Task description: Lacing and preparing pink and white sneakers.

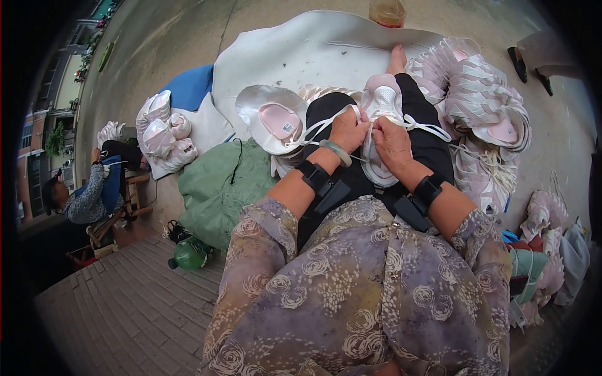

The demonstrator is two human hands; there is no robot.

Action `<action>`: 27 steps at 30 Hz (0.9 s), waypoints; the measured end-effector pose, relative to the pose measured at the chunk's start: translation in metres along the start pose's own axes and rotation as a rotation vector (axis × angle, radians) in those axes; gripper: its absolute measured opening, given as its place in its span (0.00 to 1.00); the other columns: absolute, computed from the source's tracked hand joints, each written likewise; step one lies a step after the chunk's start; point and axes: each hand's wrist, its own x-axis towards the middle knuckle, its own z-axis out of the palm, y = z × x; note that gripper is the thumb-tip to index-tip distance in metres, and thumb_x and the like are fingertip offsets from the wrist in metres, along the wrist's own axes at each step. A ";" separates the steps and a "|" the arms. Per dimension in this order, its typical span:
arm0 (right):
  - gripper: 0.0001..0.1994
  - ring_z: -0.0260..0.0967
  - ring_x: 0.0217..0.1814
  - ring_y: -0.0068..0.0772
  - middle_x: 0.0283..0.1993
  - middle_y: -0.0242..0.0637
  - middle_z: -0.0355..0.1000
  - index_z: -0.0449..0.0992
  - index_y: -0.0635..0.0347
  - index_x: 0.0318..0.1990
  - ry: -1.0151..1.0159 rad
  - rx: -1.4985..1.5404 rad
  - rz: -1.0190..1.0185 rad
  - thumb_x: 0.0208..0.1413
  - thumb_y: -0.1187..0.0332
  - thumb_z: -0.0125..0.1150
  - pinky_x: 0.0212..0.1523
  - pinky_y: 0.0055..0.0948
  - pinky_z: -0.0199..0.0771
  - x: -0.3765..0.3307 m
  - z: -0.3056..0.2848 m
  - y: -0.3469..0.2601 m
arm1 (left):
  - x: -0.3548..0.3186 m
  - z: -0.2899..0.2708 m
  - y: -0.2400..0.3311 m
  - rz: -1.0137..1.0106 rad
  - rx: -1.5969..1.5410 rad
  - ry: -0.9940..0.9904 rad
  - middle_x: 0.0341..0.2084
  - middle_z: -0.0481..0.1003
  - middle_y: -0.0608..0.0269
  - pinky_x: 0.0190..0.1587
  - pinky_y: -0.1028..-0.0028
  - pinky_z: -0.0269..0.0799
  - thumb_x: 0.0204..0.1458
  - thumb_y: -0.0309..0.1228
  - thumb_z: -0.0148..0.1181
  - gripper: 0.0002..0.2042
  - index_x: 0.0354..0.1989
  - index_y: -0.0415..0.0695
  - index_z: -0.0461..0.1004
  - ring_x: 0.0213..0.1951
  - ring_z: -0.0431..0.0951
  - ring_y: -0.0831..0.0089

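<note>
Working at 1 pink-and-white shoe upper (382,94), 2 hands meet over the lap: the left hand (350,131) and right hand (392,144) each have the grip pinched together, clamped on white shoelace (431,128). That upper lies between the thighs of the black trousers (433,150), its long axis running outward from the body, its tongue end pointing away; the opposite end, partly covered by the hands, seems to be the toe. Beside the left thigh sits 1 more upper with a pink lining (279,119). Also visible are 1 green bottle (189,255), 1 amber bottle (387,14) and 1 seated co-worker (94,199).
</note>
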 end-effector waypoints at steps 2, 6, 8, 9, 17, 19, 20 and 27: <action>0.05 0.67 0.28 0.46 0.24 0.47 0.67 0.66 0.60 0.26 -0.078 -0.290 0.033 0.44 0.68 0.49 0.27 0.35 0.67 0.004 -0.001 -0.007 | -0.003 0.001 0.001 -0.036 -0.060 -0.003 0.15 0.69 0.62 0.20 0.77 0.64 0.41 0.26 0.53 0.04 0.23 0.41 0.66 0.17 0.69 0.74; 0.06 0.69 0.28 0.45 0.24 0.47 0.69 0.68 0.60 0.27 -0.226 -0.445 -0.095 0.43 0.68 0.50 0.28 0.37 0.68 0.008 -0.018 -0.014 | -0.012 -0.004 0.024 -0.255 -0.286 -0.043 0.14 0.68 0.66 0.12 0.82 0.60 0.45 0.25 0.50 0.03 0.24 0.41 0.65 0.12 0.67 0.81; 0.06 0.69 0.28 0.44 0.24 0.45 0.69 0.68 0.59 0.27 -0.165 -0.467 -0.197 0.43 0.68 0.50 0.28 0.37 0.68 0.003 -0.022 -0.011 | -0.014 -0.003 0.030 -0.272 -0.271 -0.027 0.13 0.68 0.66 0.11 0.82 0.59 0.45 0.25 0.50 0.02 0.24 0.41 0.65 0.11 0.67 0.80; 0.06 0.69 0.28 0.44 0.24 0.45 0.69 0.68 0.59 0.27 -0.164 -0.463 -0.204 0.43 0.68 0.50 0.28 0.37 0.68 0.002 -0.021 -0.011 | -0.014 -0.004 0.031 -0.291 -0.252 -0.016 0.13 0.69 0.65 0.11 0.82 0.59 0.44 0.25 0.50 0.02 0.23 0.41 0.65 0.10 0.67 0.80; 0.03 0.66 0.26 0.43 0.24 0.41 0.66 0.65 0.59 0.26 -0.058 -0.387 -0.334 0.42 0.70 0.49 0.25 0.37 0.65 -0.006 -0.017 0.003 | -0.015 -0.001 0.034 -0.234 0.007 0.093 0.11 0.69 0.64 0.13 0.80 0.63 0.43 0.26 0.50 0.03 0.21 0.40 0.68 0.10 0.68 0.78; 0.03 0.66 0.25 0.42 0.23 0.41 0.66 0.65 0.58 0.25 -0.081 -0.407 -0.368 0.41 0.70 0.49 0.25 0.36 0.64 -0.008 -0.020 0.005 | -0.017 -0.004 0.036 -0.274 0.001 0.102 0.13 0.69 0.64 0.11 0.83 0.60 0.43 0.25 0.51 0.02 0.24 0.41 0.67 0.10 0.67 0.80; 0.04 0.66 0.25 0.41 0.23 0.41 0.66 0.65 0.58 0.25 -0.104 -0.432 -0.399 0.40 0.71 0.50 0.26 0.35 0.63 -0.008 -0.022 0.006 | -0.018 -0.006 0.036 -0.304 -0.168 0.093 0.14 0.70 0.64 0.11 0.83 0.60 0.44 0.27 0.51 0.03 0.25 0.40 0.68 0.11 0.67 0.80; 0.03 0.65 0.24 0.37 0.23 0.40 0.66 0.65 0.57 0.25 -0.124 -0.542 -0.431 0.40 0.70 0.50 0.30 0.31 0.55 -0.007 -0.023 0.000 | -0.018 -0.010 0.032 -0.374 -0.452 0.059 0.16 0.71 0.64 0.11 0.85 0.60 0.46 0.30 0.53 0.06 0.28 0.40 0.70 0.11 0.68 0.81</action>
